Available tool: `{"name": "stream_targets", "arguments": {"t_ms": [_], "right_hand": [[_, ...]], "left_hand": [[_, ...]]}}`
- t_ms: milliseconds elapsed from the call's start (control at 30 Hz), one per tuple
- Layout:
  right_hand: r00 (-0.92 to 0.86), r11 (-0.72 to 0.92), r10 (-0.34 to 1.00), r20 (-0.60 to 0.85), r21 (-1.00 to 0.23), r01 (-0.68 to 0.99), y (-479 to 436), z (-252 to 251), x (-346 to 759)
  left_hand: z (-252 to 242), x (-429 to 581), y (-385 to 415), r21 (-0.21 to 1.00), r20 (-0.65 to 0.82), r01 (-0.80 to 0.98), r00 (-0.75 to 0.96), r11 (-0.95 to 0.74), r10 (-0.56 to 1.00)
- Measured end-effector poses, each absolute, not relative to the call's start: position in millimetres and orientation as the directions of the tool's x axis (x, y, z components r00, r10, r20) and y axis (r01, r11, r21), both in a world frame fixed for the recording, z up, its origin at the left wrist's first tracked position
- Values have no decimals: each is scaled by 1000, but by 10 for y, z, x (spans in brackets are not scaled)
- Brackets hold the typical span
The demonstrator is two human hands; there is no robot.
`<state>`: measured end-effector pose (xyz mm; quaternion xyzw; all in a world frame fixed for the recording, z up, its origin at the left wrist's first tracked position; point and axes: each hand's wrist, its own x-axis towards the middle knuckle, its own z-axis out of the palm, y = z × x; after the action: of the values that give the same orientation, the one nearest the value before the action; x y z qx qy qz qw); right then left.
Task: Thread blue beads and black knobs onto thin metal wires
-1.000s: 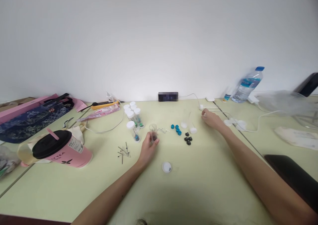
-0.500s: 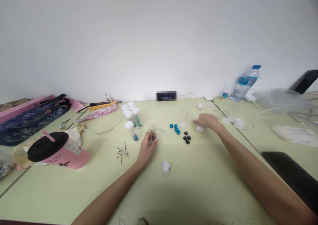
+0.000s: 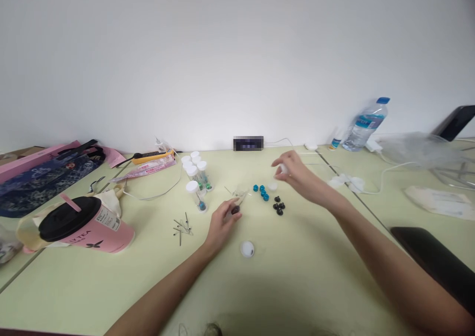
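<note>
Head view: left fingers [image 3: 227, 206] pinch a tube [image 3: 237, 206], long axis slanting rightward (dark end low); right fingers [image 3: 288, 158] pinch something white [image 3: 284, 168].

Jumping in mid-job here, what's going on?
The person's left hand holds a clear vial with a dark piece at its near end. The right hand grips a small white piece, partly hidden. White-capped vials stand to the left; loose blue pieces and black pieces lie between the hands.
</note>
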<state>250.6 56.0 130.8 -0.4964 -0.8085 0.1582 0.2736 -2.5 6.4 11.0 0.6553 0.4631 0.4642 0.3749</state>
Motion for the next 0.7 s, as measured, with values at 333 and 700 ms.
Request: {"name": "stream_targets", "arguments": {"t_ms": [333, 700], "right_hand": [[-551, 478, 814, 185, -752, 454, 357, 1127, 2122], [-590, 524, 788, 173, -691, 498, 354, 1148, 2172]], "left_hand": [[139, -27, 32, 855, 349, 304, 260, -420, 900], [125, -30, 50, 853, 332, 316, 283, -414, 900]]}}
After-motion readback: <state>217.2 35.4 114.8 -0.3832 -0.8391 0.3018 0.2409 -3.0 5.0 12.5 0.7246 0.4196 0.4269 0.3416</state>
